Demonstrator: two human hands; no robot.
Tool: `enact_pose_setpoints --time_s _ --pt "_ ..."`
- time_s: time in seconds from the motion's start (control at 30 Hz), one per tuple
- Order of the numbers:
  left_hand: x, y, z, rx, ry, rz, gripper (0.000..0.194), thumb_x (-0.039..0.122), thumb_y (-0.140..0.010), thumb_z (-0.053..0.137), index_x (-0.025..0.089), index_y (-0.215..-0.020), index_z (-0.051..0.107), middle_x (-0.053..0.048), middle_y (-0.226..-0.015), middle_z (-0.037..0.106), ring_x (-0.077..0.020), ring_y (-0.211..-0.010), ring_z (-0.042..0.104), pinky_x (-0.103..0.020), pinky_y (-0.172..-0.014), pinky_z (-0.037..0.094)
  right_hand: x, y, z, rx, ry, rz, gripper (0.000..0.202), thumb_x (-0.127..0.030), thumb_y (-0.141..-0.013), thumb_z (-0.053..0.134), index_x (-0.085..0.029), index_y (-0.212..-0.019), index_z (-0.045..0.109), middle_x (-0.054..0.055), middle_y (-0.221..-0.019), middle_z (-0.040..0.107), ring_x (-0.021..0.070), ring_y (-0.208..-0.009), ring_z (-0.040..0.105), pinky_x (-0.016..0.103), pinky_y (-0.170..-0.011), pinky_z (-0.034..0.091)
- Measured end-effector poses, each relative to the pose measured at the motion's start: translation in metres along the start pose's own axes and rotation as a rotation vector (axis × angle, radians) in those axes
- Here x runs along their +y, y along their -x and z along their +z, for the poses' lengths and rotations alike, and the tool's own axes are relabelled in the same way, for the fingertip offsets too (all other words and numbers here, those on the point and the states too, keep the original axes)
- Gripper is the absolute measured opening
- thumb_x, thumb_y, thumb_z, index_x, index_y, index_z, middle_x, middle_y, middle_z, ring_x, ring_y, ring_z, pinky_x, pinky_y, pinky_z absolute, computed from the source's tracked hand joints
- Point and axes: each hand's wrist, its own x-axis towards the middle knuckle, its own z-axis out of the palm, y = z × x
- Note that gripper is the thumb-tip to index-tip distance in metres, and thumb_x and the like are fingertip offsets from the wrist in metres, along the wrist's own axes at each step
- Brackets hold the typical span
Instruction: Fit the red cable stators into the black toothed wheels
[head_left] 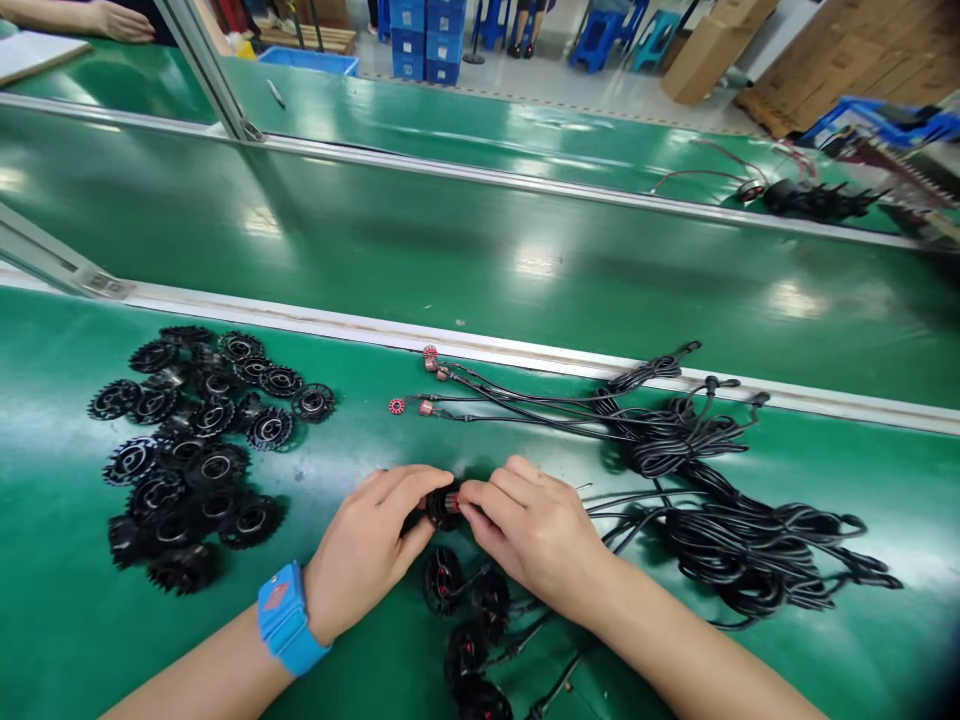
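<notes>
The left hand (pixel 375 535) holds a black round toothed plastic part (pixel 439 508), and its thumb and fingers are closed around the sides of this part. The right hand (pixel 536 525) has its thumb and index finger pinched together on a small red-and-copper ring core (pixel 453 501), which is at the right-facing side of the black part. It is partly hidden by the fingers, so I cannot tell how deep it sits. Both pieces are above the green smooth tabletop (pixel 60 630), in the middle near side. A bright blue fabric wrist band (pixel 287 618) is around the left wrist.

Just below the hands, several black toothed wheels with red inside (pixel 442 580) lie close together, with black cables at their right side. To the left there is a loose pile of black toothed wheels with metal centers (pixel 215 466); some lie flat and some are tilted on each other. To the right are coiled bundles of black cable (pixel 750 550). From the farther bundles, thin leads run left to loose red-and-copper ring cores (pixel 397 406), near the white rail (pixel 337 328).

Beyond the rail, at the top left, the hand of another person (pixel 120 20) rests on the far green surface (pixel 420 110), near a metal post (pixel 202 65).
</notes>
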Motion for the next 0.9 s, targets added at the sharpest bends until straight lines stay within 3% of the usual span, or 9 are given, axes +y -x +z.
enact_pose_setpoints --time_s 0.2,0.4,0.63,0.77,0.9 --pt "0.005 -0.003 0.001 -0.022 0.135 -0.066 0.045 -0.001 -0.085 0.056 0.026 -0.121 0.059 -0.004 -0.114 0.066 -0.0194 -0.094 0.067 -0.032 -0.085 0.058 -0.002 0.000 -0.010 -0.127 0.050 -0.103 0.015 -0.016 -0.100 0.053 -0.016 -0.101 0.068 0.001 -0.073 0.057 0.0180 -0.072 0.045 0.033 -0.057 0.034" --pt "0.002 -0.006 -0.003 -0.067 0.241 -0.090 0.046 0.022 -0.081 0.083 0.025 -0.121 0.061 -0.003 -0.112 0.072 -0.0189 -0.083 0.070 -0.032 -0.077 0.060 0.000 0.003 -0.011 -0.104 0.054 -0.073 0.014 -0.017 -0.100 0.055 -0.017 -0.101 0.070 0.002 -0.073 0.059 0.0183 -0.071 0.046 0.034 -0.058 0.035" --pt "0.003 -0.003 0.001 -0.046 0.246 -0.064 0.041 0.020 -0.083 0.081 0.026 -0.118 0.061 -0.003 -0.118 0.072 -0.0217 -0.101 0.071 -0.032 -0.087 0.059 -0.003 0.000 -0.010 -0.124 -0.019 0.031 0.008 -0.022 -0.097 0.065 -0.021 -0.097 0.073 0.000 -0.074 0.064 0.0172 -0.069 0.049 0.032 -0.060 0.040" --pt "0.003 -0.004 -0.001 -0.067 0.234 -0.058 0.047 0.022 -0.085 0.079 0.030 -0.127 0.059 -0.001 -0.109 0.072 -0.0192 -0.089 0.070 -0.031 -0.081 0.059 -0.005 0.000 -0.012 -0.135 0.006 0.041 0.007 -0.022 -0.094 0.068 -0.021 -0.099 0.073 0.000 -0.074 0.065 0.0183 -0.069 0.050 0.033 -0.060 0.040" --pt "0.003 -0.004 0.000 -0.064 0.247 -0.057 0.034 0.025 -0.091 0.073 0.029 -0.123 0.062 -0.004 -0.118 0.070 -0.0206 -0.095 0.070 -0.033 -0.084 0.060 -0.003 0.006 -0.014 -0.115 -0.119 0.073 0.011 -0.025 -0.096 0.065 -0.021 -0.103 0.073 0.002 -0.081 0.068 0.0174 -0.072 0.053 0.031 -0.064 0.043"
